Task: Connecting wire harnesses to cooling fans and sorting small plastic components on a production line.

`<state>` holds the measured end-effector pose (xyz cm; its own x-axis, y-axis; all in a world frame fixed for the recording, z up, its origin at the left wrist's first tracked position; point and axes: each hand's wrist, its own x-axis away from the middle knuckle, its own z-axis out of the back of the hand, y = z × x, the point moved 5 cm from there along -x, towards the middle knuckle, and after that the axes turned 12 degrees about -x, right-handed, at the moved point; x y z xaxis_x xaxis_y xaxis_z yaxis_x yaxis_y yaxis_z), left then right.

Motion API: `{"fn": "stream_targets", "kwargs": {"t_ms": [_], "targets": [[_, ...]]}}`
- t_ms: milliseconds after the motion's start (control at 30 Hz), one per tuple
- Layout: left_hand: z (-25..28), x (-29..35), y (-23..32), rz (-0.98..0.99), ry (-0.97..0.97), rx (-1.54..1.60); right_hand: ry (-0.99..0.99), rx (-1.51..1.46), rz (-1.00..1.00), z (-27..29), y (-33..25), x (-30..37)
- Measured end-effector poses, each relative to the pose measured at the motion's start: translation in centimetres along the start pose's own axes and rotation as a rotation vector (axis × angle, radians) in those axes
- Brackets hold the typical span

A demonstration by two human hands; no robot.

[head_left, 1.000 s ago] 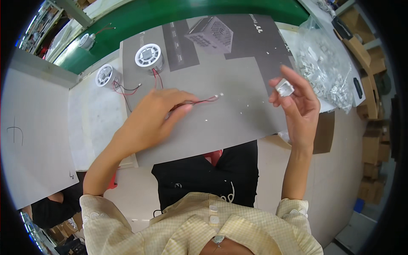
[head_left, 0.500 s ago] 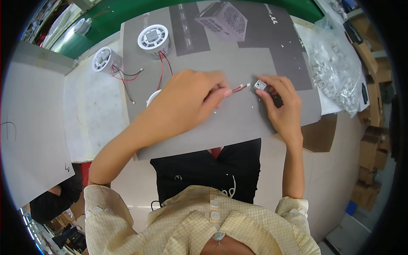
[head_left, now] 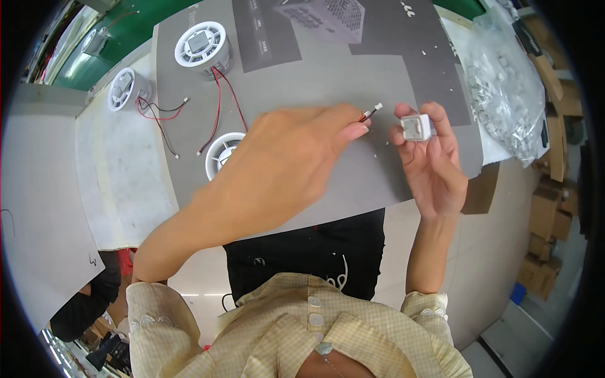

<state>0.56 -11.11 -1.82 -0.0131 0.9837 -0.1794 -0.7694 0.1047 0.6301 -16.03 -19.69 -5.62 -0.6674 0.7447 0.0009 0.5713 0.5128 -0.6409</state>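
**Two hands, two holds: wires on the left, white block on the right**

Right in the centre of the frame, the thin red-and-black wires (head_left: 362, 118) poke out from the left hand (head_left: 287, 157), thumb and fingers pinched narrow on them! Two small white plastic plugs (head_left: 378, 106) show at the tips, angled up and to the right.

Just across a gap, right of centre, one small square white plastic block (head_left: 414, 128) sits in the right hand (head_left: 436, 167), fingertips and thumb around its sides, a recessed face showing. Plugs and block are near each other, apart.

Beneath them spreads one large grey printed sheet (head_left: 353, 75), a box pictured on it at the top, with at least four tiny white specks scattered at the right.

Now the count of round white plastic fan-like units: four! One (head_left: 200, 45) stands on the sheet at upper left, red leads trailing down; a second (head_left: 220, 154) is partly hidden behind the left hand; a third (head_left: 123, 89) lies tilted on the white mat (head_left: 126, 183) farther left, two plugged lead ends beside it; the fourth (head_left: 94, 41) rests on the green surface (head_left: 69, 70) in the upper left corner.

Over at upper right, one clear plastic bag (head_left: 507, 94) bulges with small white pieces, too many to count. Several brown cardboard boxes (head_left: 543, 227) line the right edge.
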Motion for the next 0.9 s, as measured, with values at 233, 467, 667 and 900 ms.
{"fn": "stream_targets", "kwargs": {"t_ms": [233,467,667,900], "targets": [[0.2,0.4,-0.2,0.202,-0.104,0.264,-0.044,0.231,0.051,-1.4,0.2,-0.5],[0.0,0.1,-0.3,0.056,0.039,0.299,-0.101,0.613,0.317,-2.5,-1.0,-0.4],[-0.1,0.2,-0.2,0.053,0.024,0.277,-0.144,0.904,0.342,-3.5,-1.5,-0.1],[0.5,0.5,0.4,-0.092,0.275,-0.108,0.053,0.983,0.063,-4.0,-1.9,0.7]]}}
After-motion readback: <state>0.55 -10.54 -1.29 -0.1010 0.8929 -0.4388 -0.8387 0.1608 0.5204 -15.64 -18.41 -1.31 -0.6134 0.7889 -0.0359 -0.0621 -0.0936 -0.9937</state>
